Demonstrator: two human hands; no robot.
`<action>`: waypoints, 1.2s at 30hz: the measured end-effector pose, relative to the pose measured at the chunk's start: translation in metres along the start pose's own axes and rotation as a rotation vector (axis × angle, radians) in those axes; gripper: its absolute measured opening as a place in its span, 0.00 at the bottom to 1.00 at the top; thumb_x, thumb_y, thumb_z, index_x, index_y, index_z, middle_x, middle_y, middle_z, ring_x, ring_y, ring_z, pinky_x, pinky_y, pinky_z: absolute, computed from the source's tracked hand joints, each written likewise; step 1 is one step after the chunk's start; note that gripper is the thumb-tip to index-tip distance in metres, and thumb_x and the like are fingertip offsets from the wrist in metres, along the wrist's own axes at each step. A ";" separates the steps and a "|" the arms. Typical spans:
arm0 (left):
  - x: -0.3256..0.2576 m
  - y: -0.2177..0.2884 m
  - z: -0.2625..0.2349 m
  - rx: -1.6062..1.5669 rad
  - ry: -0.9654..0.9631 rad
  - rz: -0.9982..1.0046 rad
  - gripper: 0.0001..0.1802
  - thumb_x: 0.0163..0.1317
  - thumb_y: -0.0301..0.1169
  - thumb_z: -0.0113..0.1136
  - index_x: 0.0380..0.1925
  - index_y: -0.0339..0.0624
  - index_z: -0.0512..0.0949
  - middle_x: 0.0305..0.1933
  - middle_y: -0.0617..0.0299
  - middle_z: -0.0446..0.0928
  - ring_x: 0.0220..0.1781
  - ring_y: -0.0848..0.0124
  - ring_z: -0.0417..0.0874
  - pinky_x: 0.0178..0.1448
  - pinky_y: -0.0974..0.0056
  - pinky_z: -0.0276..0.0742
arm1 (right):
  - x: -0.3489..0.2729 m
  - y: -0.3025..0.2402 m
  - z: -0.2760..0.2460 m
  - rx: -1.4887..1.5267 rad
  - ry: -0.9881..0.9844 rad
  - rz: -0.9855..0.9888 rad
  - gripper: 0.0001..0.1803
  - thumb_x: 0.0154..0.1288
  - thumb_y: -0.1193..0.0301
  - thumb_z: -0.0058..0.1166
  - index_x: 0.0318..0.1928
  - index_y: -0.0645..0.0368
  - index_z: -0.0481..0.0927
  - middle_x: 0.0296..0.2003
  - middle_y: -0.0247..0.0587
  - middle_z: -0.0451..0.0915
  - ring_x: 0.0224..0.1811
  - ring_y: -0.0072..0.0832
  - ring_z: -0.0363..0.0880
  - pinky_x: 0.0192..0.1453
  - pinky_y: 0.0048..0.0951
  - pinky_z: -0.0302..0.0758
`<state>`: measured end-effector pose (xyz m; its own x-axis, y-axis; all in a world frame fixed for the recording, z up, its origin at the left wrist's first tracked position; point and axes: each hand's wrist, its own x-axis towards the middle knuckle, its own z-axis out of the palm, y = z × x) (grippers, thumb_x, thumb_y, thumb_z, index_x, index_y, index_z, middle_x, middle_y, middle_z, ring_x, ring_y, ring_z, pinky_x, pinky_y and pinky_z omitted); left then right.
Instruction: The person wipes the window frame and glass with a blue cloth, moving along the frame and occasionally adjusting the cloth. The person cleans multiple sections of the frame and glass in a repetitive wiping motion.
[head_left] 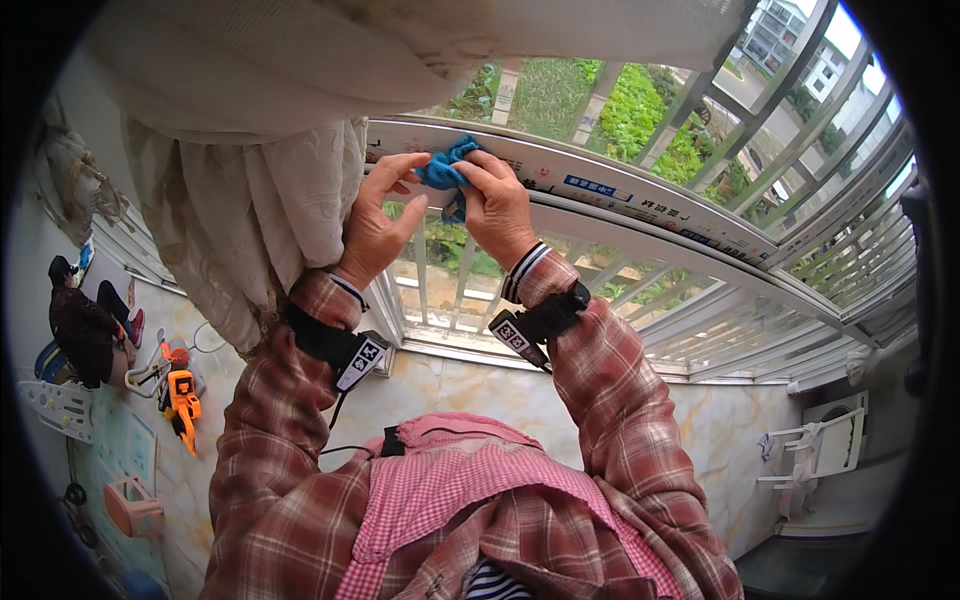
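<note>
A crumpled blue cloth is bunched against the white window frame, with a small end hanging below. My right hand pinches the cloth from the right, its fingers bent over it. On the other side, my left hand has its fingertips at the cloth's left edge. Its thumb stands apart from the fingers, and I see no cloth between them. The frame carries several printed stickers. Beside my left wrist hangs a pale patterned curtain.
Metal bars stand outside the window. On the floor at the left are an orange toy and a pinkish stool. A person sits at the far left. A white chair stands at the right.
</note>
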<state>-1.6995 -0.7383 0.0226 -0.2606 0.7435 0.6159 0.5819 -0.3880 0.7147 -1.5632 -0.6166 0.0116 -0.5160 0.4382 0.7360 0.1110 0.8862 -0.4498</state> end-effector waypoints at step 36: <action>0.001 -0.020 -0.017 0.919 -0.044 0.223 0.32 0.51 0.22 0.64 0.60 0.50 0.72 0.60 0.48 0.66 0.61 0.48 0.67 0.66 0.48 0.64 | -0.073 0.080 -0.136 -0.535 0.149 -0.138 0.08 0.63 0.74 0.55 0.42 0.58 0.82 0.40 0.43 0.82 0.44 0.41 0.79 0.54 0.39 0.68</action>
<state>-1.7247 -0.7395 0.0143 -0.0516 0.7312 0.6802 0.9986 0.0435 0.0291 -1.4008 -0.5574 -0.0096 -0.4353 0.2947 0.8507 0.4851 0.8728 -0.0541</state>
